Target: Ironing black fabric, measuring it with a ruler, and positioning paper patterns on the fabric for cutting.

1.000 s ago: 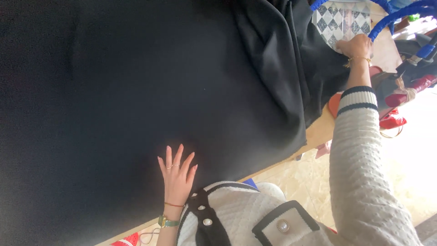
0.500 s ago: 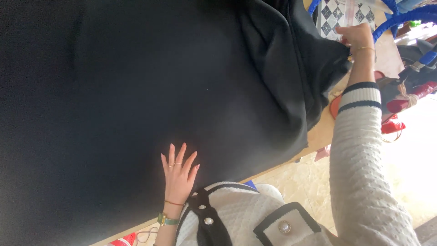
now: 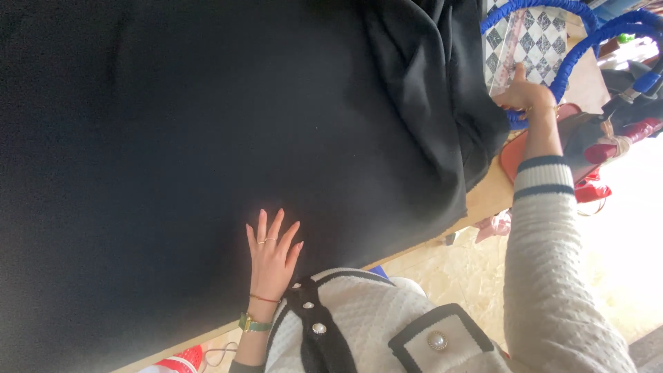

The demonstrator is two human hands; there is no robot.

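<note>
A large black cloth (image 3: 207, 138) covers almost the whole wooden table (image 3: 487, 197). My left hand (image 3: 271, 255) lies flat on the cloth near the table's front edge, fingers spread, holding nothing. My right hand (image 3: 525, 91) reaches to the far right, past the bunched edge of the cloth. Its fingers are closed at the side of a bag with a black-and-white diamond pattern (image 3: 518, 38) and blue handles (image 3: 573, 55). Whether it grips the bag or a blue handle is unclear.
Red and dark bags (image 3: 601, 145) sit beyond the table's right end. Pale speckled floor (image 3: 449, 276) shows beside the table. A red object (image 3: 181, 359) lies low at the table's front edge. My white quilted jacket (image 3: 387, 331) fills the bottom.
The view has shifted, so my right hand now appears a little lower, still at the patterned bag. My left hand stays flat on the black cloth.
</note>
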